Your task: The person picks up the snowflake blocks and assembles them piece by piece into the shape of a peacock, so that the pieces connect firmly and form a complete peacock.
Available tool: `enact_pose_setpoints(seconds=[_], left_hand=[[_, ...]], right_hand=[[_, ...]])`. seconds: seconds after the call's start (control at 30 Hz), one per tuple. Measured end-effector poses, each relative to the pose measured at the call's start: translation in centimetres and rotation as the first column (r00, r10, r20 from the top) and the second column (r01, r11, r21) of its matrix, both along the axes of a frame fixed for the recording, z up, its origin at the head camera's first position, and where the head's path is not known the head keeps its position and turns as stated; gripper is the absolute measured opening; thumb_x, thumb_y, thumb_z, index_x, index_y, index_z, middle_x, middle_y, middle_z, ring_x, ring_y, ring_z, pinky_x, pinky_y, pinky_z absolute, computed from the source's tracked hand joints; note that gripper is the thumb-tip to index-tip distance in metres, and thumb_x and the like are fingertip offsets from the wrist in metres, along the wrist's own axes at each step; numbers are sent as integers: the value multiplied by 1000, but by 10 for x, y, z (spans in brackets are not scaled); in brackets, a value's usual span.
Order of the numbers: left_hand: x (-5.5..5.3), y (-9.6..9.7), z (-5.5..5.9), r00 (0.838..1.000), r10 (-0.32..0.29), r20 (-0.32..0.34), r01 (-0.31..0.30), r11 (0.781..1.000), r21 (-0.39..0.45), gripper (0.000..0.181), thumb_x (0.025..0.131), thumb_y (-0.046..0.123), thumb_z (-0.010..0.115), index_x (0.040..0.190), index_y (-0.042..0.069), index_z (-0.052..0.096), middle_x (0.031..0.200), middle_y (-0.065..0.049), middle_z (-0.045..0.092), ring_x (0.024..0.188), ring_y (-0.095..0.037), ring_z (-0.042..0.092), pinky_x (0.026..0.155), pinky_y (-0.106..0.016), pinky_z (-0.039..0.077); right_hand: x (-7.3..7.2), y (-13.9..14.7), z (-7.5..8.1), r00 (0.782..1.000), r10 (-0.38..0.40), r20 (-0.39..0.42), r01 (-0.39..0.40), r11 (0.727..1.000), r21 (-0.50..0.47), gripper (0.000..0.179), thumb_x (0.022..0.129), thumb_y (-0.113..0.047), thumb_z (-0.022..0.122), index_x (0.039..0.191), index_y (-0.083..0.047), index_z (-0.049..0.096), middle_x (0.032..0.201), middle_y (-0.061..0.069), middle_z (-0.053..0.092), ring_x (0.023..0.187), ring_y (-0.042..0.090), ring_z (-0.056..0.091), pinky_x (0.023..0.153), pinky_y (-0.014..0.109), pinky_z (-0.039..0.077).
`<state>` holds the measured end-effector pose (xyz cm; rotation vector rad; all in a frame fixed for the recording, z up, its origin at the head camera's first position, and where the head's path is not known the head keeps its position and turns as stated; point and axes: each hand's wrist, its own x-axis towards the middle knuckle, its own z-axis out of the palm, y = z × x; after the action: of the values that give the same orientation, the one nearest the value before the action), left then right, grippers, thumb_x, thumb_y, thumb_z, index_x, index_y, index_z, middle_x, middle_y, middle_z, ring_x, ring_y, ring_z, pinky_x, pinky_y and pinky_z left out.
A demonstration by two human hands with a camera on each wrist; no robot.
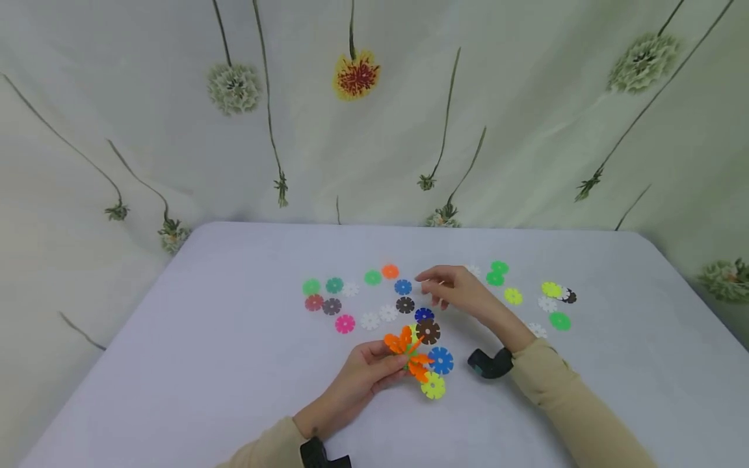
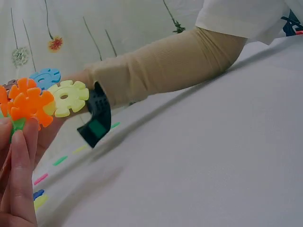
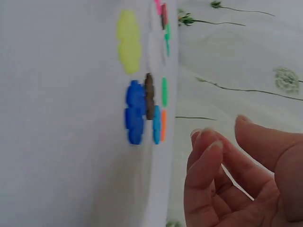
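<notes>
In the head view my left hand (image 1: 367,376) pinches a cluster of interlocking plastic snowflake discs. Orange discs (image 1: 419,372) are grouped round a green piece, and a brown disc (image 1: 428,331), a blue disc (image 1: 441,361) and a yellow disc (image 1: 433,386) stick out on the right side. The left wrist view shows my thumb and fingers on the green piece (image 2: 18,125), just under the orange discs. My right hand (image 1: 459,289) is above the table beside a loose blue disc (image 1: 403,287). Its fingers are loosely bent, the thumb stands apart, and nothing is between them in the right wrist view.
Loose notched discs lie on the white table (image 1: 222,364): pink (image 1: 345,324), dark brown (image 1: 405,305), dark blue (image 1: 424,314) and others left of my right hand. More, including a green disc (image 1: 560,321), lie to the right. A flower-printed cloth (image 1: 386,149) hangs behind.
</notes>
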<state>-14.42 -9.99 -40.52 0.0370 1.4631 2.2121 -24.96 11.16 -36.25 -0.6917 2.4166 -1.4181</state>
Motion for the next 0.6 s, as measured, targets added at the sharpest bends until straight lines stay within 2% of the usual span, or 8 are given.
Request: enact_pose_setpoints(seconds=[0.07,0.17,0.23,0.3,0.4,0.47,0.6], left_hand=[[0,-1,1,1000,-14,-1,14,1000,12,14,90,6,62,101,-3,63,99,-12,65,85,-17,64,83,-29,50],[-1,-1,-1,999,-36,-7,37,999,21,13,90,8,62,99,-1,63,97,-11,65,83,-17,63,82,-28,50],[-2,0,-2,999,-44,-15,44,999,25,10,90,9,63,96,1,64,95,-10,65,81,-16,64,81,-26,51],[-3,-1,-4,998,-53,-22,54,998,28,8,90,10,63,94,3,64,92,-8,66,78,-16,64,78,-25,51],[-3,-2,-6,997,-64,-45,65,997,32,4,90,9,63,89,5,63,88,-7,66,76,-15,65,76,-24,52],[-3,-2,-6,996,-73,-54,74,997,19,5,90,9,63,89,4,63,88,-7,66,76,-15,65,76,-25,52],[-4,-1,-5,995,-81,-49,80,996,-34,10,90,9,63,94,0,64,89,-8,66,76,-15,65,76,-26,52]], right_hand=[[-11,-9,-10,998,27,-61,-20,994,105,25,92,-12,60,114,-1,63,89,7,60,72,21,56,63,28,50],[-17,-18,-20,982,127,-140,-87,960,265,23,88,-10,65,112,-8,64,89,1,53,76,17,52,67,28,48],[-18,-22,-22,972,170,-165,-107,937,332,24,86,-9,68,109,-10,63,89,0,51,79,17,51,70,27,48],[-17,-24,-21,972,168,-164,-99,927,362,23,84,-9,70,105,-9,60,89,0,51,80,18,50,72,27,48],[-12,-24,-20,982,117,-146,-62,939,338,19,84,-9,70,98,-8,57,88,-1,55,81,17,53,76,28,49],[-6,-20,-19,986,76,-146,-30,955,294,15,85,-8,69,96,-8,58,84,-2,57,76,16,54,73,28,50],[11,-8,-9,997,7,-82,2,995,102,17,90,-6,62,106,-3,60,75,2,62,65,20,59,63,32,53]])
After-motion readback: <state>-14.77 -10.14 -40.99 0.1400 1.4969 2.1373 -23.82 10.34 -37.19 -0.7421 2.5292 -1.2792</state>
